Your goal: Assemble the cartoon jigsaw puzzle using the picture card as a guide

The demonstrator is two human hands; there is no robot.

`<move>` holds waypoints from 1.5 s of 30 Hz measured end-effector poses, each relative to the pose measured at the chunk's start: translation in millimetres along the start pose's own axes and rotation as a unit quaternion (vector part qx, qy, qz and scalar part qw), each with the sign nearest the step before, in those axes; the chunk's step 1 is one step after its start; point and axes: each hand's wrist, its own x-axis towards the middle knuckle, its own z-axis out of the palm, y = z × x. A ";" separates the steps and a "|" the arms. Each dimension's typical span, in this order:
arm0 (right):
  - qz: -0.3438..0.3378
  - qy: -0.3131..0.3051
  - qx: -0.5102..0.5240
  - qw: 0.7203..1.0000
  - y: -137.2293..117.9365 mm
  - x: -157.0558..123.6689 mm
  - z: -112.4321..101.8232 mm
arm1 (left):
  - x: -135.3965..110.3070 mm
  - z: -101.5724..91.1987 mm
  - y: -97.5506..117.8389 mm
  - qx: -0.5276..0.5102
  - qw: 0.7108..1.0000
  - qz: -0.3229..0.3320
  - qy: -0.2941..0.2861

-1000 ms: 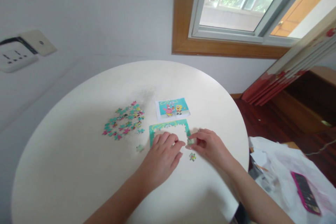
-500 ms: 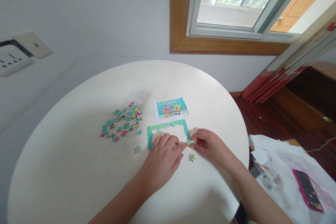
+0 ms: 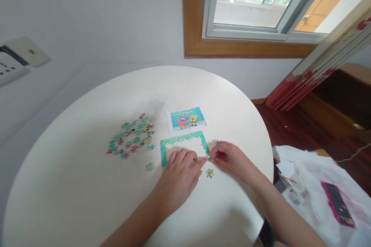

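A jigsaw puzzle frame (image 3: 167, 140) in teal, with joined edge pieces along its top and sides, lies on the white round table. My left hand (image 3: 181, 177) rests palm down over its lower part, hiding it. The fingers are loosely bent and apart, and one fingertip reaches the lower right corner. There my right hand (image 3: 227, 158) pinches a small pale green puzzle piece (image 3: 208, 156) against the end of the right side. Just below lies a loose multicoloured piece (image 3: 210, 173). Another, pale green piece (image 3: 150, 166) sits left of my left hand.
A heap of loose puzzle pieces (image 3: 131, 137) spreads to the left. Behind the frame lies a reference picture (image 3: 187, 119) with cartoon figures. Beyond the table's right edge, a pink-edged phone (image 3: 337, 203) lies on white plastic (image 3: 307, 166). A window (image 3: 249, 7) is behind.
The view has shifted slightly, so everything appears a little further left. Both hands keep nearly the same pose at the frame's lower right corner.
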 end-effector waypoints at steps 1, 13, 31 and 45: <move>0.002 0.004 -0.003 1.000 0.2 -0.5 0.0 | -0.1 -0.2 0.3 0.000 1.000 0.000 0.001; 0.011 -0.003 -0.020 1.000 2.7 0.1 -1.1 | 1.1 -0.3 0.6 0.003 1.000 0.002 -0.009; 0.004 -0.011 0.004 1.000 -0.3 -3.8 -8.8 | 0.0 1.7 0.3 -0.007 1.000 0.008 -0.009; -0.074 -0.038 -0.034 0.996 -4.5 -5.4 -14.3 | 1.0 -0.3 -1.8 -0.020 1.000 0.001 -0.006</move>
